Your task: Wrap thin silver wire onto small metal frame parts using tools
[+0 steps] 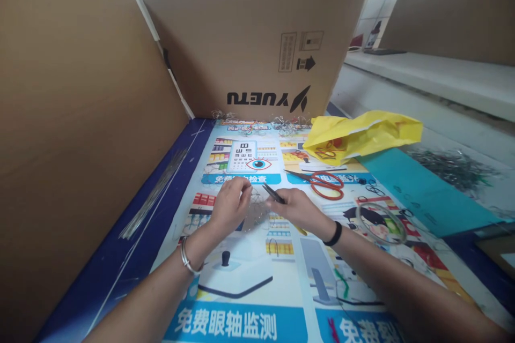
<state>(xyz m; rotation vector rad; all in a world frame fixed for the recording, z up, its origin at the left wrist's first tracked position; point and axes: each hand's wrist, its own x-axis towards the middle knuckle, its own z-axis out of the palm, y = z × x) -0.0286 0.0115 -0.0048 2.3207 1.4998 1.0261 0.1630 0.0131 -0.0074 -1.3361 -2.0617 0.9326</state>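
Note:
In the middle of the head view, my left hand is pinched closed on a thin wire piece. This piece is a loose tangle of fine silvery wire, faint against the printed sheet, so its shape is hard to make out. My right hand is wrapped round a pair of pliers, with the dark jaws pointing toward my left fingertips and a bit of yellow handle showing below the palm. Just beyond my right hand lie red-handled scissors.
A yellow bag lies behind the scissors, beside a teal sheet. A wire coil rests near my right forearm. Straight wires lie at left; wire scraps pile at right. Cardboard panels stand behind and at left.

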